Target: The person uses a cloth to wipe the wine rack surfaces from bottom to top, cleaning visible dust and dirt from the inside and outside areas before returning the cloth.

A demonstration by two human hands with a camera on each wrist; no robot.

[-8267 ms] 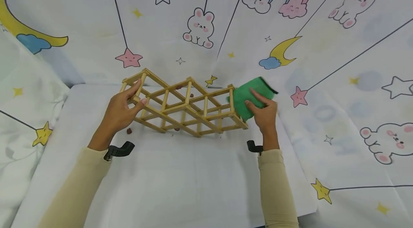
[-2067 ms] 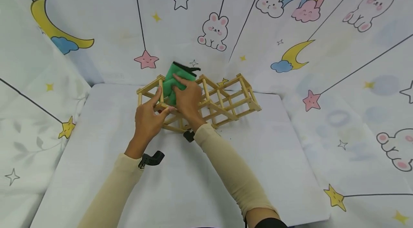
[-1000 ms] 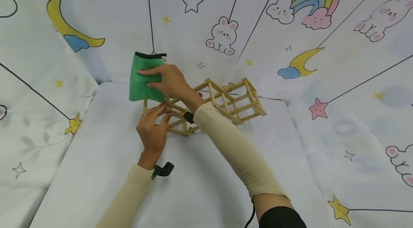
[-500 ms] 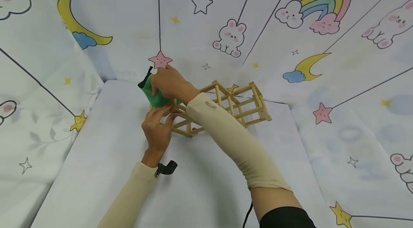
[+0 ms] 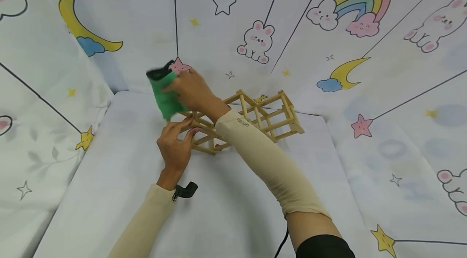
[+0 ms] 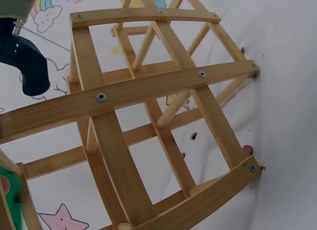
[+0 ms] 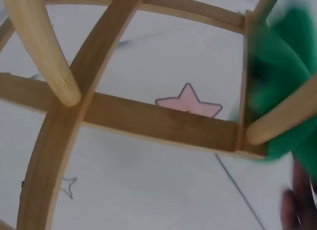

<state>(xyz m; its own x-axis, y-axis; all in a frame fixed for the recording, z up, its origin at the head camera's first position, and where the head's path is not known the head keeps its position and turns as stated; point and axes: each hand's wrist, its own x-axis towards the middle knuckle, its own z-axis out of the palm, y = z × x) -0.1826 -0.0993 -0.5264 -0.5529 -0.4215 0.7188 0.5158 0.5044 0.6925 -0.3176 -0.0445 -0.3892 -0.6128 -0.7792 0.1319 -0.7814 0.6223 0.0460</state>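
Observation:
A slatted wooden folding rack (image 5: 243, 106) stands opened out in a zigzag, its round rods joined to flat slats by small screws. At its left part, my left hand (image 5: 175, 148) pinches a front slat between thumb and fingers. My right hand (image 5: 193, 91), crossed over to the left, grips a green cloth (image 5: 164, 95) with a black edge against the rack's left end. The right wrist view has the green cloth (image 7: 282, 76) blurred behind a rod, with fingertips below it. Through the rack (image 6: 148, 86), the left wrist view catches some green cloth (image 6: 15, 200) at lower left.
A white tabletop (image 5: 219, 201) lies under the rack, and a printed white sheet (image 5: 204, 47) rises behind it. Small reddish bits (image 6: 246, 151) lie near the rack's base. A black wrist camera (image 5: 187, 190) juts from the left cuff, and a dark cable (image 5: 281, 244) hangs near the right arm.
Over these seconds my right hand has taken the cloth from the rack's right end to its left end. In the last half second the cloth has shifted slightly left and up; my left hand still grips the rack.

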